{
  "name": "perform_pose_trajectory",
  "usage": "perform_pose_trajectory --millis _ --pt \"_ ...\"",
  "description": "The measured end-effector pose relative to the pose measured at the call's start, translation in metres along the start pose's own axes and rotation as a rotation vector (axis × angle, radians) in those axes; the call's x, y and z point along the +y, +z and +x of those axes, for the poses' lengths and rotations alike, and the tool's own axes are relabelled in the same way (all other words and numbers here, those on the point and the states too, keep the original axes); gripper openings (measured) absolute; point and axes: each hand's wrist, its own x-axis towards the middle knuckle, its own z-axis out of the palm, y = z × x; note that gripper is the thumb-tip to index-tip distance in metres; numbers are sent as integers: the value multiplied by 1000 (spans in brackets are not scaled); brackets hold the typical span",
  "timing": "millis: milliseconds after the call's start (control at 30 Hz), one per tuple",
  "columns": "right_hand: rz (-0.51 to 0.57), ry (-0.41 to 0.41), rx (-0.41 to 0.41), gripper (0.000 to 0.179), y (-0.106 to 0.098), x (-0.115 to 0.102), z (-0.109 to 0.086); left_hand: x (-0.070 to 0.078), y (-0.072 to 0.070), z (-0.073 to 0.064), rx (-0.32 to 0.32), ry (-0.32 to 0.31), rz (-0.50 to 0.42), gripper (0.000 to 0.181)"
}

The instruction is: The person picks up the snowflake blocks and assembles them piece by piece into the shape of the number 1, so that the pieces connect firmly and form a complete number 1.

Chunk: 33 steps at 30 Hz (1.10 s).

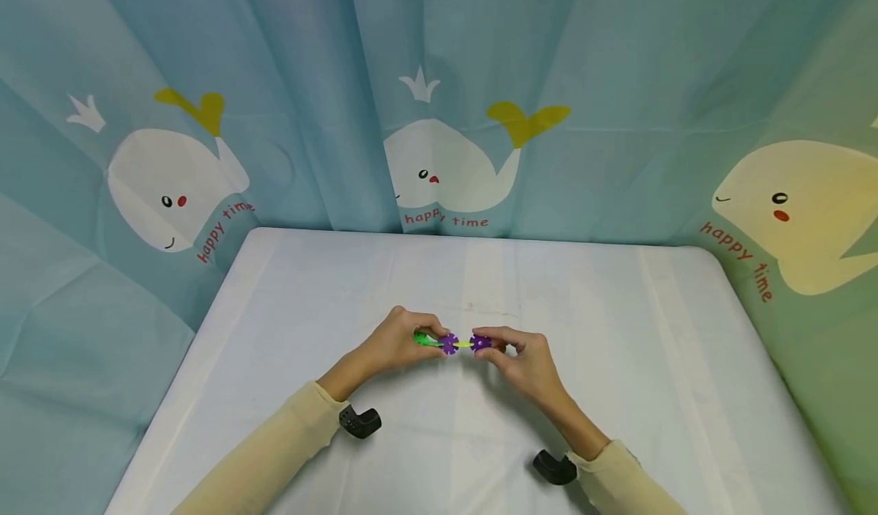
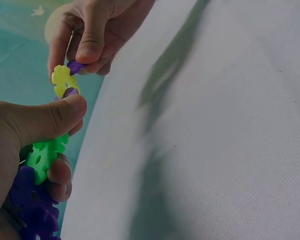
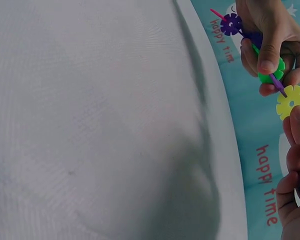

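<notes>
My left hand [image 1: 396, 340] grips a chain of interlocking snowflake discs between thumb and fingers. In the left wrist view, a green disc [image 2: 41, 159] shows under its thumb, with dark purple discs [image 2: 34, 200] running down past the palm. The right wrist view shows a pink disc [image 3: 218, 14] edge-on at the chain's far end. Between the two hands sits a yellow disc [image 3: 292, 102], slotted against a purple disc [image 1: 449, 343] by the left fingertips. My right hand [image 1: 527, 359] pinches another purple disc [image 1: 481, 343] at the yellow disc's other side, partly hidden by its fingers.
Both hands are raised over a white-covered table [image 1: 583, 294]. Behind it and along its sides hangs a blue-green curtain [image 1: 309, 157] printed with whales. Black wrist devices [image 1: 360, 422] stick out near both cream sleeves [image 1: 267, 450].
</notes>
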Motion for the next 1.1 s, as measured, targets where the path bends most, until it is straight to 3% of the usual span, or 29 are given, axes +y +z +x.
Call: perform_pose_trajectory --millis 367,733,933,1100 --pt "-21 -21 3 30 1 2 -1 4 0 2 -9 24 11 23" --pt "-14 -30 3 33 0 6 -1 6 -1 4 -10 -17 12 23" --pt "-63 13 -54 34 -7 6 1 3 -1 7 -14 -63 11 25" --pt "-82 35 -105 35 -14 7 2 4 -1 8 -34 -60 -2 27"
